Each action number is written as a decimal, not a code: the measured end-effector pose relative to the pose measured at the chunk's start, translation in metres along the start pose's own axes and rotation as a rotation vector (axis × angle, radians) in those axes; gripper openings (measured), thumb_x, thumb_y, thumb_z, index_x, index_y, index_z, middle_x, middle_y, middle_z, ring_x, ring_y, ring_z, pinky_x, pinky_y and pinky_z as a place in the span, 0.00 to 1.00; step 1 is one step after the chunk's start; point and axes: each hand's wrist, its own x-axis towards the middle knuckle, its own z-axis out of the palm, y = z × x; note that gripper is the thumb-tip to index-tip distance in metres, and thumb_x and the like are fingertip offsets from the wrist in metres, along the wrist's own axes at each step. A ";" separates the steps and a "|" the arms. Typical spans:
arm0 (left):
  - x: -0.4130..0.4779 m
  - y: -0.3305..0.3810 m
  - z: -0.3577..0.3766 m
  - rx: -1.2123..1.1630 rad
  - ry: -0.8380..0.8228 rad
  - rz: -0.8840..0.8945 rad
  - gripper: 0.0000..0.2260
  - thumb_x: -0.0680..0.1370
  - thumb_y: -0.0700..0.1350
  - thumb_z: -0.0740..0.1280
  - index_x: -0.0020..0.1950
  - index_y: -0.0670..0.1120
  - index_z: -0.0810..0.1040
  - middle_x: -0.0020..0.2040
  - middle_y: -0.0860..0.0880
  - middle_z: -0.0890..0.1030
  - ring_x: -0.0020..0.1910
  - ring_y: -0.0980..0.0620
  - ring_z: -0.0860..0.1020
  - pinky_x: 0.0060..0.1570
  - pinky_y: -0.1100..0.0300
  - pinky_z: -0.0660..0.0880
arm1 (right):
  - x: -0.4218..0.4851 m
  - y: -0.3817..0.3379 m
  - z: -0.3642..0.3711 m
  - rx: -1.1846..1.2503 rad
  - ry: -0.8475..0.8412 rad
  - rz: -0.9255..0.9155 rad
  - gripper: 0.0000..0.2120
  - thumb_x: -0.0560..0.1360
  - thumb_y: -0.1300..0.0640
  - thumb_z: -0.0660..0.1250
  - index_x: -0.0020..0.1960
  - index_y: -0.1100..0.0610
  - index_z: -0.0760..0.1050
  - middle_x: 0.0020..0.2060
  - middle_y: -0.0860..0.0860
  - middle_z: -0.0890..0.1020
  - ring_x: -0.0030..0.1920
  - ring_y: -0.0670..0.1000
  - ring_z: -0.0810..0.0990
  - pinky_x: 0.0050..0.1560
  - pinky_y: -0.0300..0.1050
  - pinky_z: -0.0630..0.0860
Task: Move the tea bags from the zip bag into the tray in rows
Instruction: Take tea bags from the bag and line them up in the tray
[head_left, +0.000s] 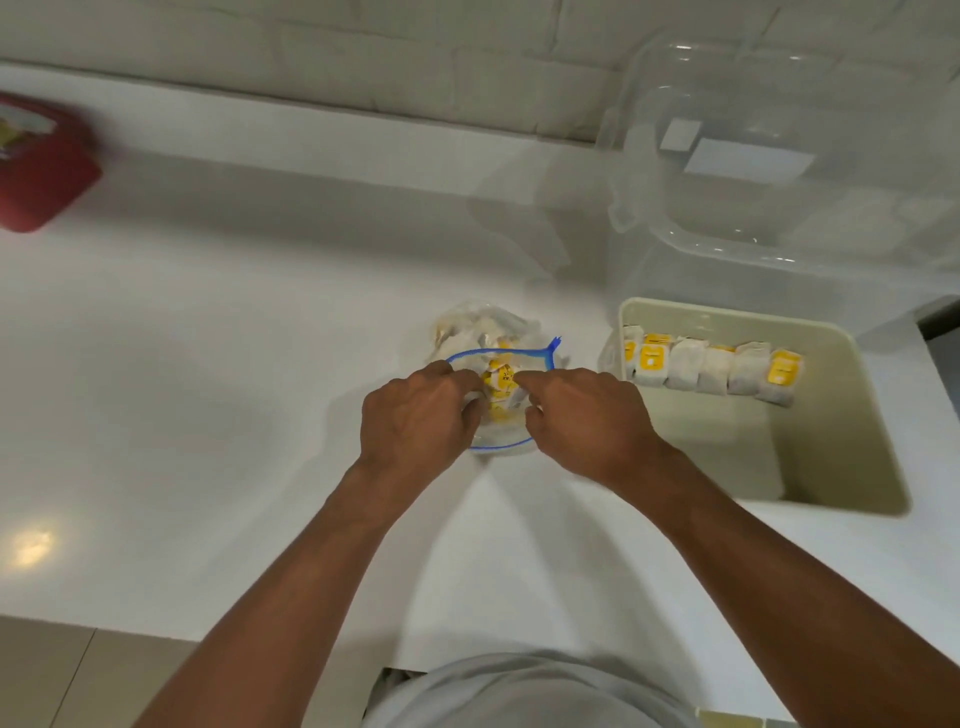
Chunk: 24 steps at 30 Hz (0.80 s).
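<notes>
The zip bag is worked at its mouth by two hands on the white counter.
The blue-edged mouth is gripped on its left side by the curled fingers of the left hand; the right hand is placed among the loose tea bags, though a pinch cannot be told. Just right of the bag, a row of tea bags is stood across the far part of the beige tray.

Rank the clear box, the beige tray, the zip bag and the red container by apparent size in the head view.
1. clear box
2. beige tray
3. zip bag and red container look alike; the container is cut off at the edge, so unranked.
</notes>
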 end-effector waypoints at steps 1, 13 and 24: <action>0.001 -0.002 -0.001 0.015 -0.012 -0.005 0.10 0.79 0.57 0.62 0.57 0.60 0.80 0.52 0.54 0.81 0.45 0.46 0.82 0.36 0.60 0.69 | 0.001 -0.001 0.000 -0.020 -0.015 0.010 0.14 0.77 0.52 0.59 0.61 0.44 0.74 0.53 0.45 0.83 0.51 0.53 0.81 0.39 0.44 0.69; 0.004 -0.009 -0.006 0.074 -0.113 0.051 0.11 0.79 0.58 0.62 0.58 0.61 0.79 0.53 0.54 0.79 0.47 0.49 0.81 0.38 0.60 0.65 | 0.026 -0.020 -0.012 -0.230 -0.090 -0.087 0.14 0.79 0.57 0.60 0.58 0.43 0.79 0.54 0.48 0.81 0.52 0.55 0.80 0.44 0.45 0.65; 0.021 -0.009 -0.018 0.145 -0.140 -0.013 0.12 0.81 0.57 0.59 0.54 0.62 0.81 0.42 0.54 0.77 0.41 0.50 0.76 0.38 0.60 0.66 | 0.044 -0.014 -0.014 -0.091 -0.113 -0.105 0.12 0.76 0.47 0.66 0.58 0.39 0.79 0.52 0.48 0.81 0.52 0.54 0.79 0.45 0.45 0.65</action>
